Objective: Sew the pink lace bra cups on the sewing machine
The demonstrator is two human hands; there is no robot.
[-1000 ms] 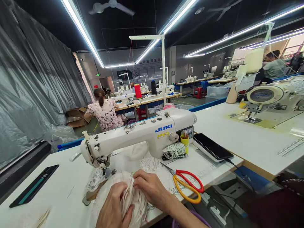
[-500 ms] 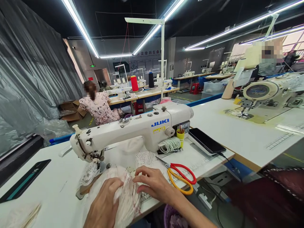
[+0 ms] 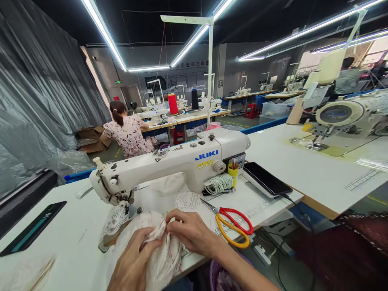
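Bunching the white, red-threaded lace fabric [image 3: 163,250] tighter than half a second ago, the left hand [image 3: 133,262] and right hand [image 3: 190,232] have closed in until their fingertips nearly meet, both pinched on it. Fabric sits on the white worktable [image 3: 75,242] just before the white Juki sewing machine [image 3: 169,165], so handwork continues off the needle; red-and-yellow-handled scissors [image 3: 233,228] lie untouched beside the right hand.

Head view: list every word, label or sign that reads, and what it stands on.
"JUKI", blue letters, on the white sewing machine.
Yellow sticker under it: too small to read.
Chinese characters on the far wall sign: too blurred to quote.
Green sign over the door: unreadable.
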